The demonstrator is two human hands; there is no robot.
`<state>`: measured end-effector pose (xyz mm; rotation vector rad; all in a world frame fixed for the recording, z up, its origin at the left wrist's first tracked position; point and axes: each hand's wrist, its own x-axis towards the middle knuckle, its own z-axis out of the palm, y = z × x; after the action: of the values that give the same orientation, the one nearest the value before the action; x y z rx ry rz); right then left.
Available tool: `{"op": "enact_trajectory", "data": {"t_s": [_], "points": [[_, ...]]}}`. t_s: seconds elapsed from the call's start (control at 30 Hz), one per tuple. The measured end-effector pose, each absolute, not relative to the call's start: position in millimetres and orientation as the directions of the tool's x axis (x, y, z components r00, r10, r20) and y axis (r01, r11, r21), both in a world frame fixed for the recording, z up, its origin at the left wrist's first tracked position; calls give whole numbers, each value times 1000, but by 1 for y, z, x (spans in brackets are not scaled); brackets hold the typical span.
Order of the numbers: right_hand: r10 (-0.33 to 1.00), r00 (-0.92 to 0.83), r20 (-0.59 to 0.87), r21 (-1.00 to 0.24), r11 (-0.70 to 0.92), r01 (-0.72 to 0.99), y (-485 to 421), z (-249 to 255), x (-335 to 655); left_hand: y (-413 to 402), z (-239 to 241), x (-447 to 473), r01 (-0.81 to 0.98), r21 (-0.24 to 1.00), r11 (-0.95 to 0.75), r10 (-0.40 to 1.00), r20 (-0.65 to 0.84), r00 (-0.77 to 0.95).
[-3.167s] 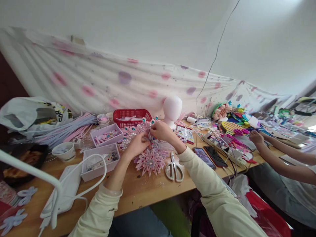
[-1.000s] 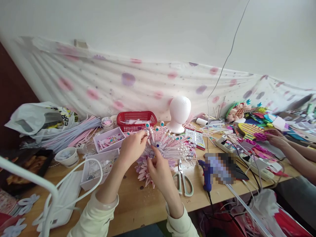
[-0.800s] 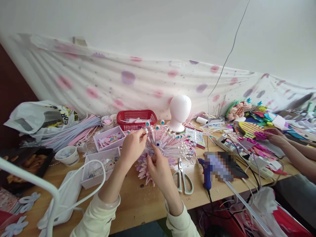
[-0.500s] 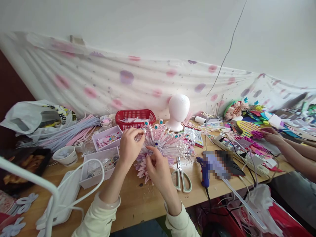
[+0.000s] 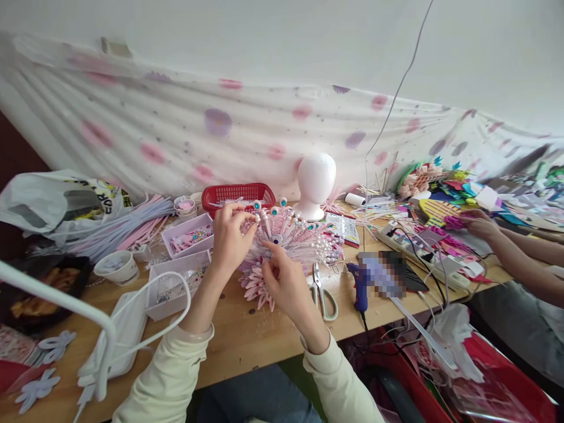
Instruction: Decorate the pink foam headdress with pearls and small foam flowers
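Observation:
A pink fan-shaped headpiece (image 5: 295, 238) with pearl-tipped spokes and teal gems stands on edge on the wooden table (image 5: 247, 341). My left hand (image 5: 230, 238) grips its upper left edge, fingers curled round the spokes. My right hand (image 5: 285, 282) pinches its lower middle, below a blue gem. A pink foam flower (image 5: 255, 288) lies under the headpiece. White-handled scissors (image 5: 324, 291) lie just right of my right hand.
Two lilac trays of beads (image 5: 183, 258) and a red basket (image 5: 238, 197) sit to the left and behind. A white foam head (image 5: 314, 182) stands at the back. A blue glue gun (image 5: 359, 288) and cables lie right. Another person's hand (image 5: 478, 223) works at the far right.
My right hand came off the headpiece's top, down to its lower middle, and the headpiece was tipped upright. The camera dropped and shifted slightly; a glue gun now shows at right.

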<state>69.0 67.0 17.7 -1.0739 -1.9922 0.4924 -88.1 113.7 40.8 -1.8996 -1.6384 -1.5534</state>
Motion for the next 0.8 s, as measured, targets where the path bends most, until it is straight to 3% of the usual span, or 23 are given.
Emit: {"op": "enact_trajectory", "data": {"t_s": [0.1,0.2,0.27,0.33,0.47,0.67,0.8], "points": [[815,-397,422,-667,576,473,51,21,79,112,41,-90,794,474,-380,622,767,-160],[814,-512,273,-746,515,421,28,23,103,107,41,-90,782,480,-398,619,769,-158],[809,-584,61,-843,355,404,12,19,128,103,41,-87,777,475,-413,597,786,-164],[810,-556,-187,-894,95,439,-3,10,161,101,40,-85,772,468,-429,569,804,-171],[832,-357,-425,-832,-204,516,-27,-15,227,107,39,-85,774,473,-420,549,812,-198],[848,-143,-510,-760,-367,537,-41,-29,277,125,42,-95,760,496,-420,568,797,-206],[913,38,-407,-768,-364,526,-27,-27,309,128,43,-95,766,493,-412,563,799,-212]]}}
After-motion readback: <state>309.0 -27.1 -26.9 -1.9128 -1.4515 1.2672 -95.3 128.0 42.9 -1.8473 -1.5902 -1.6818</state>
